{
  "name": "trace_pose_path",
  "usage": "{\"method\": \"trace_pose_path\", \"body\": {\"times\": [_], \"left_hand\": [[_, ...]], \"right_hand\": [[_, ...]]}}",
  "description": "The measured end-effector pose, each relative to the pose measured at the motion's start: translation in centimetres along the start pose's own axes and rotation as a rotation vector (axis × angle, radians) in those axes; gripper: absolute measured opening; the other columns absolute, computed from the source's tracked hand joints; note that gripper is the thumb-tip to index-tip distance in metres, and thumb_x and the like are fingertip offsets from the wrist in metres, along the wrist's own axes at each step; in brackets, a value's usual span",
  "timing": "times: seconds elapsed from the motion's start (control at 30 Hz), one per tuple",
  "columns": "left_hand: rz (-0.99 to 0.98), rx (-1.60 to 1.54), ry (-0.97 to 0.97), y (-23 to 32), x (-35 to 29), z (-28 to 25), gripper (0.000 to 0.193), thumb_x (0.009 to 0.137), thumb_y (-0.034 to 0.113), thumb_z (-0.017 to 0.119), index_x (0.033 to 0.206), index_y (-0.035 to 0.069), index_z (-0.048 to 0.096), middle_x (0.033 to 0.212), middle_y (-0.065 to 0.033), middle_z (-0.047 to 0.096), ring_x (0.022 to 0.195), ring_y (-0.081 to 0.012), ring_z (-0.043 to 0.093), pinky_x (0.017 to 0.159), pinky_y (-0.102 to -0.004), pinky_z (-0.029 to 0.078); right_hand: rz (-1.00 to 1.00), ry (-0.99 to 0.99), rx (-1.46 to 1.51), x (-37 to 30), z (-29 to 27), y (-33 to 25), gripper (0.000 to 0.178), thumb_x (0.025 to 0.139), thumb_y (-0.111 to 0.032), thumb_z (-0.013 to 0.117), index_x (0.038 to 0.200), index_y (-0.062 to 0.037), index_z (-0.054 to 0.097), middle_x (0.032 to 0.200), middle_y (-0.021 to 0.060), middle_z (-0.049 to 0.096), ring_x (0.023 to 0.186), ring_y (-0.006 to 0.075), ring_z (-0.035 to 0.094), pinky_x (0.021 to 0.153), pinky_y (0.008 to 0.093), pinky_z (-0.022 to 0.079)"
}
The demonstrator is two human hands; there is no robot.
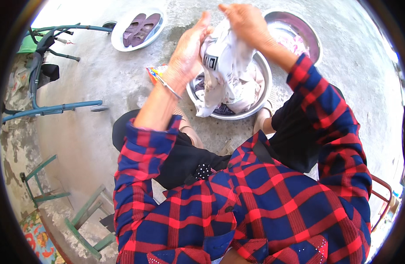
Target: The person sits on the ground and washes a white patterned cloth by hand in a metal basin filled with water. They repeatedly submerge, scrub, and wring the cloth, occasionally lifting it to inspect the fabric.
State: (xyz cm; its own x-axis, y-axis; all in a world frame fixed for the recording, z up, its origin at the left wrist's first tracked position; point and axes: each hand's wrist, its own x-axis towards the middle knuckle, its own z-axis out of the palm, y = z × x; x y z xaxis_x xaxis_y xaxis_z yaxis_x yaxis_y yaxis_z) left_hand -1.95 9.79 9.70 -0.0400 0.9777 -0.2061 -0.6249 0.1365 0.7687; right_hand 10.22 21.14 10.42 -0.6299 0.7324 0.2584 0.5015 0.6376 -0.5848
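Note:
A white garment with a dark printed patch is held up over a metal basin, its lower end hanging over the basin's near left side. My right hand is closed around its upper part, at the far side. My left hand grips the garment's left edge, thumb pointing up; its fingers are partly hidden by the cloth. More white clothes and some dark cloth lie in the basin. Next to my left wrist is an orange packet, partly covered by the arm.
At the far left, a white basin holds purple shoes. Another metal basin, with pink cloth in it, is at the far right. A blue wheeled metal frame stands left; green stool legs lie near left. My feet flank the middle basin.

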Motion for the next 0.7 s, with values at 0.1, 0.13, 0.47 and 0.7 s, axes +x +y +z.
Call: {"method": "trace_pose_path", "body": {"times": [0.1, 0.13, 0.47, 0.7], "left_hand": [[-0.056, 0.685, -0.19, 1.7, 0.0, -1.1, 0.034, 0.077, 0.027, 0.066, 0.099, 0.001, 0.06, 0.089, -0.0039, 0.063, 0.081, -0.0104, 0.058, 0.076, -0.0234, 0.044], [-0.125, 0.939, -0.277, 2.0, 0.2, -1.8, 0.037, 0.075, 0.025, 0.068, 0.102, 0.001, 0.059, 0.092, -0.0036, 0.063, 0.084, -0.0103, 0.058, 0.079, -0.0229, 0.043], [-0.173, 0.694, 0.017, 1.8, -1.1, -8.2, 0.014, 0.075, 0.015, 0.059, 0.082, 0.003, 0.056, 0.076, 0.0019, 0.055, 0.073, -0.006, 0.052, 0.068, -0.0201, 0.041], [-0.117, 0.225, -0.016, 2.4, -0.5, -6.0, 0.022, 0.082, 0.012, 0.055, 0.098, -0.003, 0.054, 0.092, -0.0038, 0.057, 0.088, -0.0101, 0.055, 0.083, -0.0246, 0.044]], "right_hand": [[0.335, -0.093, 0.696, -0.4, -2.9, 0.1, 0.035, 0.091, -0.03, 0.045, 0.077, -0.0018, 0.061, 0.062, 0.0054, 0.058, 0.06, 0.011, 0.054, 0.052, 0.027, 0.04], [0.38, -0.141, 0.959, -0.5, -3.5, 0.2, 0.032, 0.091, -0.029, 0.047, 0.078, -0.0027, 0.061, 0.065, 0.0048, 0.059, 0.062, 0.0098, 0.054, 0.052, 0.026, 0.04], [0.507, 0.021, 1.246, -0.4, -2.0, 5.1, 0.027, 0.09, -0.025, 0.052, 0.102, -0.0016, 0.058, 0.092, -0.0004, 0.059, 0.079, 0.0068, 0.054, 0.072, 0.0227, 0.046], [0.671, 0.139, 1.198, -3.1, -3.0, 6.5, 0.032, 0.09, -0.024, 0.052, 0.11, 0.0013, 0.055, 0.098, 0.0021, 0.059, 0.079, 0.0086, 0.053, 0.073, 0.0218, 0.044]]}}
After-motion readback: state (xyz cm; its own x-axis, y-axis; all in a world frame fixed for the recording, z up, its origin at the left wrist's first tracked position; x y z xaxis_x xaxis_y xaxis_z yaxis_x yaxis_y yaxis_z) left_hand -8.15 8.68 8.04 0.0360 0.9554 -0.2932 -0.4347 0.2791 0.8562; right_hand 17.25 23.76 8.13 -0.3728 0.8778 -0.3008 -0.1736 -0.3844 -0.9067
